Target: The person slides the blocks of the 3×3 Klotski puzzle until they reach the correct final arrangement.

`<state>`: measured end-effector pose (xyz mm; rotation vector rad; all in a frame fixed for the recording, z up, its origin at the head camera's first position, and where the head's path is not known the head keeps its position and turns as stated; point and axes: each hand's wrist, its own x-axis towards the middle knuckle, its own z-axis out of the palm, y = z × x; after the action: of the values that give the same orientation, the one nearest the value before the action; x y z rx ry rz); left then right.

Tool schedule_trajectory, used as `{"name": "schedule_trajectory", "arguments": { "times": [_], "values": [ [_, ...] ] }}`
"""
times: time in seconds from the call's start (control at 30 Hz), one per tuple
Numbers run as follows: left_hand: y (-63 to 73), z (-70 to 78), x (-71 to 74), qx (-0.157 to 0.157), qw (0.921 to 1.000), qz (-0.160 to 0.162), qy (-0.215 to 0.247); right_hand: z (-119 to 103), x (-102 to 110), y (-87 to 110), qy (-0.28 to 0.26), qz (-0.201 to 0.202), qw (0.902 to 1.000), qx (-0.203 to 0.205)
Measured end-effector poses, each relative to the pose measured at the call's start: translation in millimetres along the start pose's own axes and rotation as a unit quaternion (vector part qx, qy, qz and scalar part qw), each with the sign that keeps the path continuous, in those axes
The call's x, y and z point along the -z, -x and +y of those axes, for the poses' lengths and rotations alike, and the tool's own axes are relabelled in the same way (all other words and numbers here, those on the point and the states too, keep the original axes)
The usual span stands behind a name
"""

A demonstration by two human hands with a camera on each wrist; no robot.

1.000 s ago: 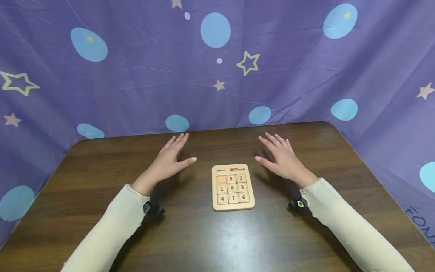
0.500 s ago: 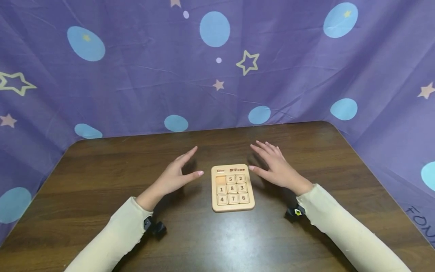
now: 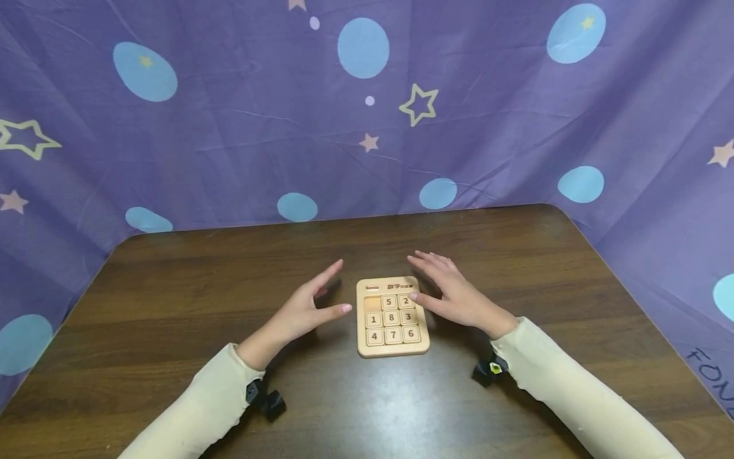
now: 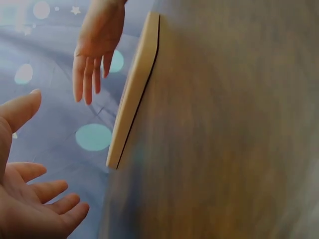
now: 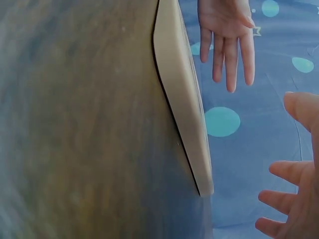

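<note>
A: ok so what's the count?
B: One tan number slide puzzle (image 3: 392,326), lying flat on the brown desk (image 3: 395,414). Eight square tiles (image 3: 393,335) in it: 5 and 2 up top, then 1, 8, 3, then 4, 7, 6. One bare slot, top left corner.
A: And hands?
B: Two. Left hand (image 3: 304,311) is open, fingers out. Right hand (image 3: 450,293) too, thumb spread from the rest.
A: Where's the puzzle compared to them?
B: Right between. Left thumb tip is just beside its left edge. From the head view the right thumb overlaps the top right corner, by the 2, but the right wrist view shows a gap, so it's above it, not touching.
A: Anything else?
B: Two cream sleeves (image 3: 186,405), plus a purple curtain (image 3: 241,121) behind.
</note>
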<state>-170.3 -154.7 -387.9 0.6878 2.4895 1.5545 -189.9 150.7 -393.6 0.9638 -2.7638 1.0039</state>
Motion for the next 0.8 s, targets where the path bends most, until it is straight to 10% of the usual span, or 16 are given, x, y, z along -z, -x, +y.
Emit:
{"name": "schedule_trajectory", "arguments": {
  "times": [0.8],
  "values": [
    [5.9, 6.8, -20.9, 0.083, 0.9841, -0.044, 0.15, -17.3, -17.0, -2.7, -0.076, -0.039, 0.9961, 0.023]
  ]
}}
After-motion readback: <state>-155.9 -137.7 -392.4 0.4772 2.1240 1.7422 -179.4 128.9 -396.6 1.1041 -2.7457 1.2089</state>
